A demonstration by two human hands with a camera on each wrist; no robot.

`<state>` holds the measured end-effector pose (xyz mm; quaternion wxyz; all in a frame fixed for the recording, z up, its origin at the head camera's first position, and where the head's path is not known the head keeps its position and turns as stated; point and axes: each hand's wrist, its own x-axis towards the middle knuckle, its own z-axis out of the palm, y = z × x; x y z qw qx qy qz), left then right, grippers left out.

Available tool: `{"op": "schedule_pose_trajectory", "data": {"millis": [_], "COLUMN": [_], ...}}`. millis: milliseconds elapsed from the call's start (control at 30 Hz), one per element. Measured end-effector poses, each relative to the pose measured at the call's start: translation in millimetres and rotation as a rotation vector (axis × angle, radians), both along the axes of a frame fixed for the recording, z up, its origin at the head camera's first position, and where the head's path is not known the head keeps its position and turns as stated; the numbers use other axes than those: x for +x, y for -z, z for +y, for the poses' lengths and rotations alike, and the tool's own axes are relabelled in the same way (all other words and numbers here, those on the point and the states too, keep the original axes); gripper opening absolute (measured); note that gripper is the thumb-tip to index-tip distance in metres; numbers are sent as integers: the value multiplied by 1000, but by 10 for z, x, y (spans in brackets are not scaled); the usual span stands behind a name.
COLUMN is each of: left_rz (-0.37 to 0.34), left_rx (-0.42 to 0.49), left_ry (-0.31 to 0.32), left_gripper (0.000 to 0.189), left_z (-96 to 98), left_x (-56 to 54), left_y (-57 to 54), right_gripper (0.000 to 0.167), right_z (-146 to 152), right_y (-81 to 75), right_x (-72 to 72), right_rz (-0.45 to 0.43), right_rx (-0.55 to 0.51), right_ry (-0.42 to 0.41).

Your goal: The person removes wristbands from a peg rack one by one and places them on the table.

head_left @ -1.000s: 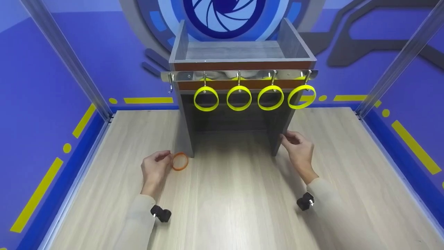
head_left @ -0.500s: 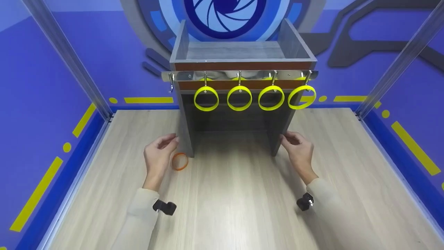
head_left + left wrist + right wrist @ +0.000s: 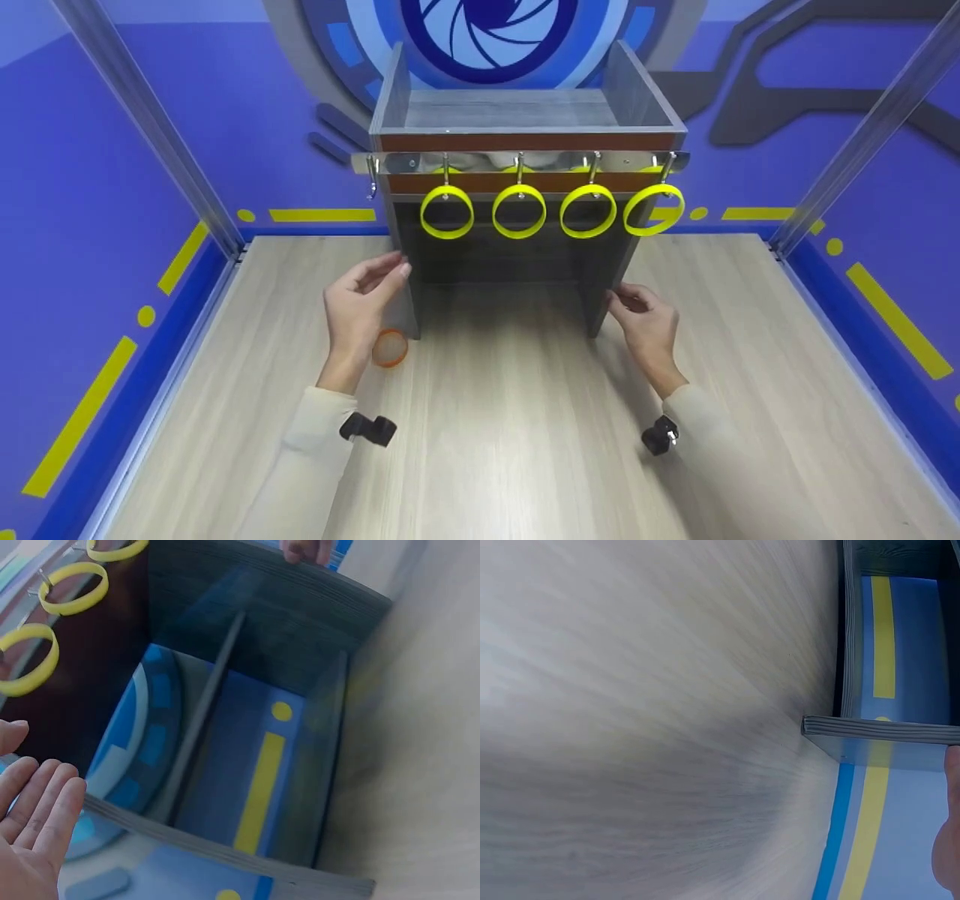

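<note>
My left hand point(image 3: 360, 304) is raised beside the left side panel of a grey wooden shelf point(image 3: 405, 292), holding nothing. In the left wrist view its fingers point(image 3: 54, 829) are extended, the thumb apart from them. Just below that hand, an orange ring point(image 3: 388, 366) lies on the table near the panel's foot. My right hand point(image 3: 646, 322) grips the front edge of the shelf's right side panel point(image 3: 600, 319) between thumb and fingers. Yellow rings point(image 3: 447, 235) hang in a row from hooks on the metal rail point(image 3: 480, 162); the leftmost hook point(image 3: 371, 180) bears no ring.
The shelf stands on a pale wooden table point(image 3: 502, 420), close to the patterned blue back wall point(image 3: 300, 97). Blue side walls point(image 3: 112, 187) and metal posts point(image 3: 150, 127) bound the table at both sides. Each sleeve carries a small black camera point(image 3: 367, 429).
My left hand has moved up and away from beside the orange ring toward the shelf's left panel. The ring stays on the table. My right hand keeps its place on the right panel.
</note>
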<state>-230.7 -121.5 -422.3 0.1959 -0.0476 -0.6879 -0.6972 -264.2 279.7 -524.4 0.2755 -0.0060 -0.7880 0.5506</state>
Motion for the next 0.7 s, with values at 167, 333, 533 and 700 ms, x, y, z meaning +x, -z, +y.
{"op": "schedule_pose_trajectory", "data": {"millis": [167, 333, 533, 700], "left_rz": [49, 52, 82, 94], "left_rx": [69, 131, 155, 176], "left_ry": [52, 81, 96, 101], "left_gripper": [29, 30, 30, 28], "left_z": [83, 171, 245, 276], "left_x": [-49, -108, -176, -214], "left_y": [-133, -241, -328, -370], "right_gripper": [13, 15, 15, 14], "right_z": [-9, -16, -17, -8], "right_y": [-1, 0, 2, 8], "right_x": [14, 17, 20, 3], "right_rz": [0, 13, 7, 2], "right_rx": [-7, -17, -8, -2], "right_ry": [0, -6, 10, 7]}}
